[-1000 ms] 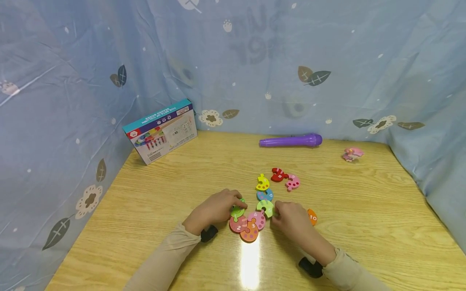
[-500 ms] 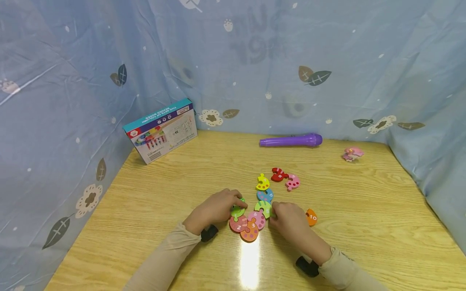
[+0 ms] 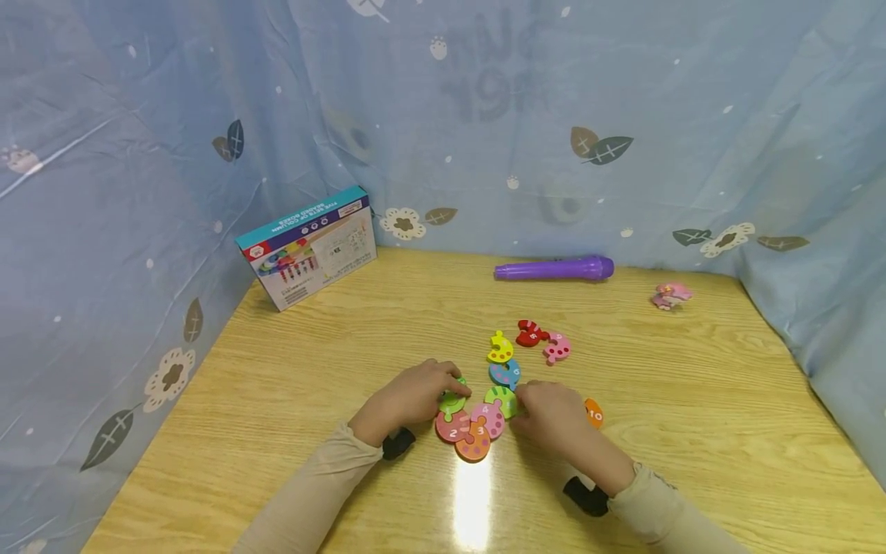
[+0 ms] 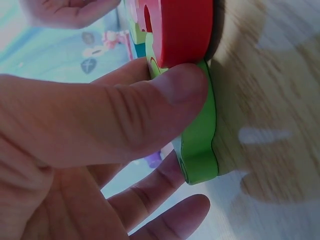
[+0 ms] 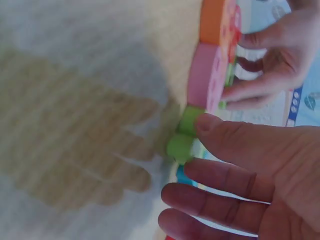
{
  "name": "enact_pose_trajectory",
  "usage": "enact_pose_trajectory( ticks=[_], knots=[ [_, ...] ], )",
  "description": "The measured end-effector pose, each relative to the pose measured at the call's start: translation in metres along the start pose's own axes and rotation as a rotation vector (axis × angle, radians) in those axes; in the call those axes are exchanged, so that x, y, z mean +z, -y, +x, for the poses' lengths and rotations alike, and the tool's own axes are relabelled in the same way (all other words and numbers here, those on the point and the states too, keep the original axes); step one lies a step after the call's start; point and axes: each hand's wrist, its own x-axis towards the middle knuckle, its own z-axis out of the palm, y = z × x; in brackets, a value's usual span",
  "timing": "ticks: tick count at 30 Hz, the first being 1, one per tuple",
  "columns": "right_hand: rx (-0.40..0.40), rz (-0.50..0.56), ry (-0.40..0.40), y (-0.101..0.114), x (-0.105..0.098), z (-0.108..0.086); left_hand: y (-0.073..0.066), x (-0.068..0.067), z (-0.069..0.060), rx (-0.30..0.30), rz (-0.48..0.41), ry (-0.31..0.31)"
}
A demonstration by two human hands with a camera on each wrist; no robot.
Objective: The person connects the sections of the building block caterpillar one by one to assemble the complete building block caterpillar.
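The left hand (image 3: 415,394) pinches the green head piece (image 4: 200,125) between thumb and fingers; red piece 2 (image 3: 451,428) joins it. Orange piece 3 (image 3: 474,445) and pink piece 4 (image 3: 490,420) follow in a curve. At the light green piece (image 3: 500,398), beyond the pink one, the right hand (image 3: 557,419) has its thumb and a fingertip on the edge; in the right wrist view the green piece (image 5: 181,147) lies between them, other fingers extended. A blue piece (image 3: 504,373) and a yellow piece (image 3: 500,348) lie just behind it.
A red piece (image 3: 531,334) and a pink piece (image 3: 557,348) lie farther back. An orange piece (image 3: 593,413) is partly behind the right hand. Along the back are a box (image 3: 311,250), a purple microphone (image 3: 554,268) and a pink figurine (image 3: 671,295).
The light green piece has turned and shifted slightly left toward the pink piece, with the right hand moving along. The left hand has stayed in place.
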Motion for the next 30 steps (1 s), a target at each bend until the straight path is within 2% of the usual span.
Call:
enact_pose_trajectory(
  ticks=[7, 12, 15, 18, 24, 30],
  knots=[
    [0.041, 0.04, -0.108, -0.011, -0.013, 0.017, -0.001, -0.005, 0.001, -0.003, 0.005, 0.012],
    [0.149, 0.04, -0.038, -0.008, -0.009, 0.039, 0.0, -0.005, 0.001, -0.012, -0.003, 0.015],
    [0.197, -0.006, -0.004, -0.003, -0.004, 0.048, 0.001, -0.005, 0.001, -0.017, -0.008, 0.016],
    [0.217, -0.051, -0.002, 0.0, 0.001, 0.054, 0.0, -0.005, 0.002, -0.022, -0.013, 0.018],
    [0.227, -0.022, -0.019, 0.001, 0.006, 0.057, -0.002, -0.004, 0.001, -0.016, -0.012, 0.026],
    [0.224, 0.044, -0.041, -0.007, -0.001, 0.047, -0.002, -0.003, 0.0, -0.011, -0.003, 0.017]
  ],
)
